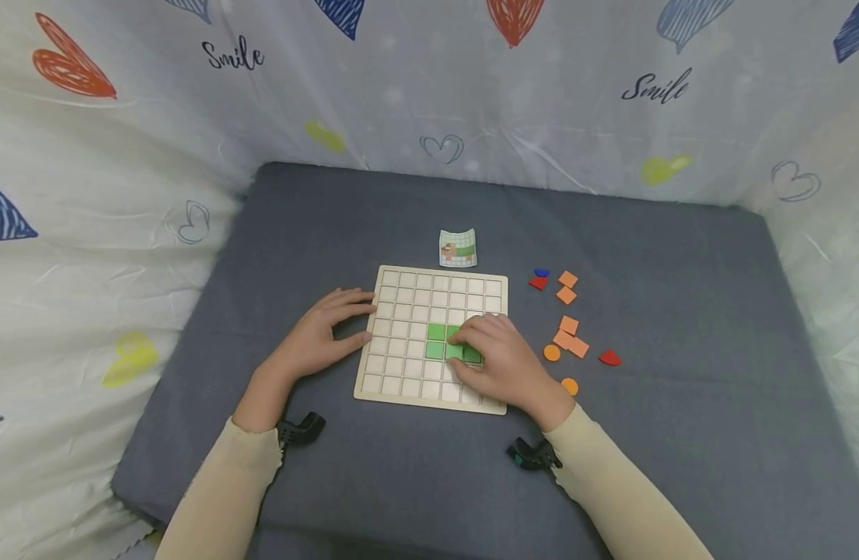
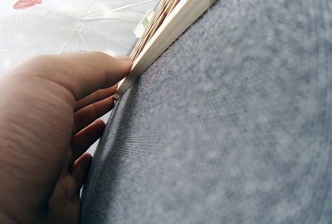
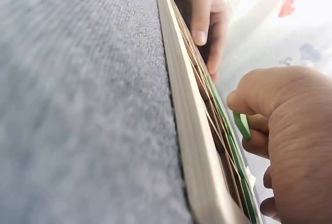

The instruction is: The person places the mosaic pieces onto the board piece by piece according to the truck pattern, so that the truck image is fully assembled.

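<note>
A wooden grid board (image 1: 401, 373) with square cells lies on the grey cloth. Several green square tiles (image 1: 435, 333) sit in its middle and right cells, partly covered by my right hand (image 1: 502, 359). In the right wrist view, that hand pinches a green tile (image 3: 241, 125) between thumb and fingers, tilted just above the board. My left hand (image 1: 327, 330) rests at the board's left edge with fingers extended. Seen from the left wrist, its thumb (image 2: 106, 68) touches the rim of the board, and its other fingers spread along the cloth side.
Behind the board stands a small picture card (image 1: 458, 249). To the right lie several orange squares (image 1: 569, 325), orange discs (image 1: 551, 353), red pieces (image 1: 610, 358) and a blue piece (image 1: 542, 272). A printed white curtain (image 1: 401, 93) surrounds the table (image 1: 681, 451).
</note>
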Motion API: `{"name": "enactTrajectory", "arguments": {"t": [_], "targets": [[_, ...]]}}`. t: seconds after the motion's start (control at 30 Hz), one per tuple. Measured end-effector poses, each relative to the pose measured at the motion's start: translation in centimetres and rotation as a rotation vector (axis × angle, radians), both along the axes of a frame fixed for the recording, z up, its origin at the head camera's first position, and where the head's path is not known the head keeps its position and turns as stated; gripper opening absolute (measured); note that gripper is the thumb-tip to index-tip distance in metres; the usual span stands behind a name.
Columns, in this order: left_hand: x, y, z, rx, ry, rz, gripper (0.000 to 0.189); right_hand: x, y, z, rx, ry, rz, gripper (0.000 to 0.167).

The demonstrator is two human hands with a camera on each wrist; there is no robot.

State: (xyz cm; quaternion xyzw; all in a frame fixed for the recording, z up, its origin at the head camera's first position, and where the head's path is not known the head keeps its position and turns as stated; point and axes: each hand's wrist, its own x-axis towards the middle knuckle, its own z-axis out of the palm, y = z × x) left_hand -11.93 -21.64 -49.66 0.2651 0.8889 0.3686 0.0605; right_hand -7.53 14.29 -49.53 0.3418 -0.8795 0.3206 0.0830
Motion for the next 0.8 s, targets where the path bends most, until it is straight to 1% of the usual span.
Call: {"name": "enactTrajectory", "arguments": {"t": [0.17, 0.47, 0.6, 0.8], "targets": [[0.07, 0.06, 0.01, -0.006, 0.002, 0.001, 0.052, -0.36, -0.31, -0.17, 0.037, 0.016, 0.012, 0.02], [0.07, 0.15, 0.12, 0.005, 0.006, 0.004, 0.052, -0.69, -0.01, -0.5, 0.017, 0.068, 0.027, 0.019], [0.15, 0.0, 0.15, -0.001, 0.0, 0.006, 0.052, -0.64, -0.05, -0.75, 0.021, 0.07, 0.03, 0.019], [0.13, -0.19, 0.24, -0.011, 0.0, -0.003, 0.051, -0.54, -0.1, -0.91, 0.008, 0.048, 0.021, 0.02]]}}
